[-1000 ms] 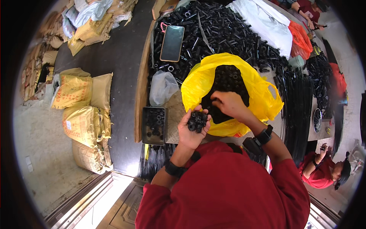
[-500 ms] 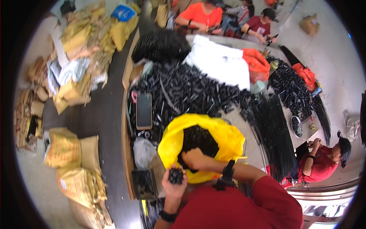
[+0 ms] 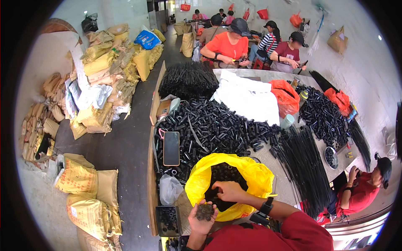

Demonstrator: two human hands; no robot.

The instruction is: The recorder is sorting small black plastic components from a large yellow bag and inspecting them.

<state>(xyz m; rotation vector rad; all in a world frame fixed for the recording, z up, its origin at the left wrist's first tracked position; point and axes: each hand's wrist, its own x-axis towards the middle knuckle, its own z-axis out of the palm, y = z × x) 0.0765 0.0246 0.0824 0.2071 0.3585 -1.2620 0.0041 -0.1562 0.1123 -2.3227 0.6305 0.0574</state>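
A yellow plastic bag [image 3: 197, 184] stands open on the table in front of me, with small dark pieces [image 3: 228, 172] inside. My right hand [image 3: 231, 191] reaches over its near rim from the right. Its fingers are bent together at the contents, and whatever they pinch is too small to make out. Just outside the bag's near-left rim, my left hand [image 3: 202, 224] is turned palm up. A heap of small dark pieces [image 3: 205, 212], possibly rings, rests in that palm with the fingers cupped around it. Left of this hand sits a black tray [image 3: 158, 221] with similar dark pieces in it.
Black tubes [image 3: 217, 127] are heaped behind the bag, beside a phone [image 3: 171, 148] and a clear plastic bag [image 3: 169, 190]. Bundled black rods [image 3: 301, 167] lie to the right, white cloth [image 3: 247, 96] farther back. Co-workers sit around the table; yellow sacks [image 3: 90, 215] stand on the left floor.
The view has tilted up, so the table appears lower and more of the room shows. My right hand stays at the bag's contents, shifted slightly right; my left hand still cups its heap.
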